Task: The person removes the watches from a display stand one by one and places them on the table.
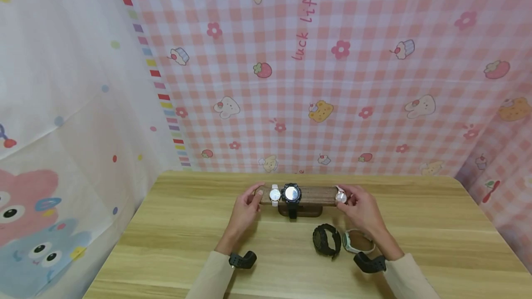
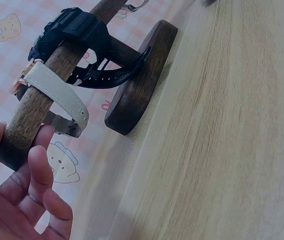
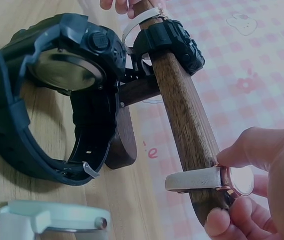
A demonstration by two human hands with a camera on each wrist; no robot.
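Note:
A dark wooden watch stand [image 1: 317,195] has a long bar above an oval base. My left hand [image 1: 244,213] grips the bar's left end between thumb and fingers. Beside it on the bar hang a watch with a white strap [image 2: 57,89] and a chunky black watch [image 1: 292,192]. At the right end, my right hand [image 1: 365,211] pinches a white-strapped wristwatch [image 3: 237,181] with a rose-gold case. That strap loops around the bar, and the fingertips also touch the bar's end.
In front of the stand a second black watch [image 1: 320,240] stands on its side on the wooden table [image 1: 166,243]. To its right lies a pale mint watch [image 1: 347,242], under my right forearm. A pink checked cloth [image 1: 374,86] hangs behind the table.

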